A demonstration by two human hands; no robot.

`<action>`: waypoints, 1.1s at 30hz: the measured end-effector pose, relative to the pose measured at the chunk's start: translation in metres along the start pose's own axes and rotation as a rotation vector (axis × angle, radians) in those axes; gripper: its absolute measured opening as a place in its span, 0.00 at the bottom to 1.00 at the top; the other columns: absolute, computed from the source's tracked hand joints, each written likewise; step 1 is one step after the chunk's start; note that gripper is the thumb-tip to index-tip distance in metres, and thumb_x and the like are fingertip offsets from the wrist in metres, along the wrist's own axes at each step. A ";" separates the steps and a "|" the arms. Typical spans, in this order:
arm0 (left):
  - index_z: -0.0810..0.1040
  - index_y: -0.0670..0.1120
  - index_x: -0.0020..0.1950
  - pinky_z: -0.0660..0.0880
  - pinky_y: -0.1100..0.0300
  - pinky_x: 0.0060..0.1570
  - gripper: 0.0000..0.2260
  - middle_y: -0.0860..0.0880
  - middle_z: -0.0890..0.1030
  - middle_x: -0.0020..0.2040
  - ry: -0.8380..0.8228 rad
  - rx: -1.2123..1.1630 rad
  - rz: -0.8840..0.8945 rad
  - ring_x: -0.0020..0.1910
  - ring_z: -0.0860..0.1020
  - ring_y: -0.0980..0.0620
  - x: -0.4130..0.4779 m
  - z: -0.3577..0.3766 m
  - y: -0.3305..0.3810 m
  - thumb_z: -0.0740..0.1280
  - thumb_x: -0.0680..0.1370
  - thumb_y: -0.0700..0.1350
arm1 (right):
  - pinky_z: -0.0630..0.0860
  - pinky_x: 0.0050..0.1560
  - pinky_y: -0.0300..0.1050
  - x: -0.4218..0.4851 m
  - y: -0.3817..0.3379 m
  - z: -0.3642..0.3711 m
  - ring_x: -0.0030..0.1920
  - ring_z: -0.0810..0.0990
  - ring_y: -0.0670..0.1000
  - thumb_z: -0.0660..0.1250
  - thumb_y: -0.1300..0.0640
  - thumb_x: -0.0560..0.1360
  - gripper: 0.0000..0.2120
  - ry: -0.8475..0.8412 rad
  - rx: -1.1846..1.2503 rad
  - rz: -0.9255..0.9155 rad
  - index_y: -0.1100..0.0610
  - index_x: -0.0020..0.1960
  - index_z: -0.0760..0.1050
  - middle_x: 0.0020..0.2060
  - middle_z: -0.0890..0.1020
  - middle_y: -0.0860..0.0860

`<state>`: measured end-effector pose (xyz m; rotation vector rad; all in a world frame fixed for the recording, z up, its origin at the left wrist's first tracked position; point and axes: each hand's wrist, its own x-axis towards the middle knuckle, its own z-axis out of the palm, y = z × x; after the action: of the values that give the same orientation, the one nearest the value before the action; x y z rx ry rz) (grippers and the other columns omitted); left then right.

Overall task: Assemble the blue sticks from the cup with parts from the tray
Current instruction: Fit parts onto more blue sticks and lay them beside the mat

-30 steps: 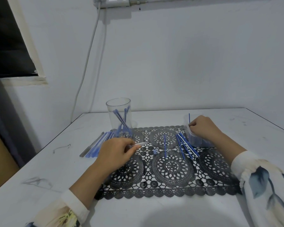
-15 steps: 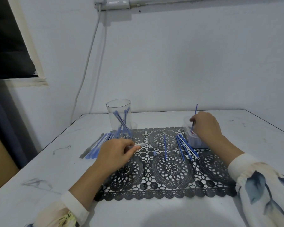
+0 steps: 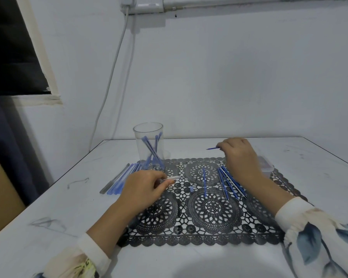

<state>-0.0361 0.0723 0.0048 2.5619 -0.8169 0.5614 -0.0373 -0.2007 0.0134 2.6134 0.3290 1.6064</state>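
A clear plastic cup (image 3: 149, 145) with several blue sticks stands at the mat's far left corner. My left hand (image 3: 143, 187) rests on the mat in front of the cup, pinching a clear tube (image 3: 172, 178) that points right. My right hand (image 3: 239, 155) hovers over the mat's far right side, holding a thin blue refill (image 3: 212, 148) that points left. The small clear tray (image 3: 266, 166) sits behind that hand, partly hidden. Several blue refills (image 3: 229, 183) lie on the mat beside my right wrist; one more refill (image 3: 204, 182) lies alone mid-mat.
A black lace mat (image 3: 209, 209) covers the middle of the white table (image 3: 48, 207). A row of finished pens (image 3: 121, 180) lies left of the cup. A small blue cap (image 3: 191, 189) sits on the mat. The wall stands close behind, with a cable (image 3: 113, 77) hanging.
My right hand lifted a blue refill out of the tray, swung it from upright to level, and moved left off the tray. My left hand stayed put with the clear tube.
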 end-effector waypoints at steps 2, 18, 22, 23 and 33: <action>0.81 0.54 0.49 0.60 0.72 0.31 0.15 0.57 0.79 0.35 0.001 -0.004 -0.004 0.33 0.73 0.62 0.000 -0.001 0.000 0.61 0.76 0.61 | 0.75 0.40 0.47 -0.001 -0.012 -0.001 0.36 0.79 0.58 0.72 0.79 0.53 0.21 -0.012 0.083 -0.047 0.64 0.43 0.80 0.35 0.81 0.57; 0.81 0.53 0.45 0.63 0.66 0.31 0.12 0.56 0.77 0.31 0.061 -0.032 -0.033 0.33 0.74 0.59 -0.001 0.000 0.000 0.62 0.76 0.59 | 0.72 0.35 0.43 -0.013 -0.042 -0.008 0.33 0.77 0.52 0.75 0.75 0.56 0.33 -0.178 0.145 -0.246 0.50 0.56 0.80 0.38 0.80 0.52; 0.81 0.54 0.45 0.64 0.65 0.31 0.12 0.56 0.76 0.31 0.058 -0.036 -0.030 0.32 0.73 0.60 -0.001 0.000 0.000 0.62 0.76 0.58 | 0.72 0.35 0.44 -0.013 -0.045 -0.008 0.33 0.77 0.52 0.74 0.75 0.58 0.33 -0.188 0.156 -0.261 0.49 0.57 0.80 0.37 0.80 0.52; 0.81 0.54 0.45 0.63 0.66 0.31 0.13 0.56 0.76 0.31 0.058 -0.039 -0.028 0.32 0.73 0.60 -0.002 0.000 0.000 0.62 0.76 0.59 | 0.72 0.35 0.44 -0.013 -0.045 -0.008 0.33 0.77 0.52 0.74 0.74 0.58 0.33 -0.192 0.154 -0.264 0.49 0.57 0.79 0.37 0.80 0.52; 0.81 0.53 0.45 0.69 0.64 0.33 0.12 0.56 0.77 0.31 0.063 -0.044 -0.010 0.31 0.74 0.60 -0.001 0.001 0.001 0.62 0.76 0.58 | 0.74 0.35 0.45 -0.013 -0.050 -0.010 0.34 0.78 0.53 0.75 0.74 0.57 0.32 -0.206 0.159 -0.273 0.51 0.57 0.80 0.38 0.80 0.52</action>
<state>-0.0374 0.0719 0.0037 2.4941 -0.7855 0.6103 -0.0595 -0.1554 -0.0012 2.6702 0.7890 1.2615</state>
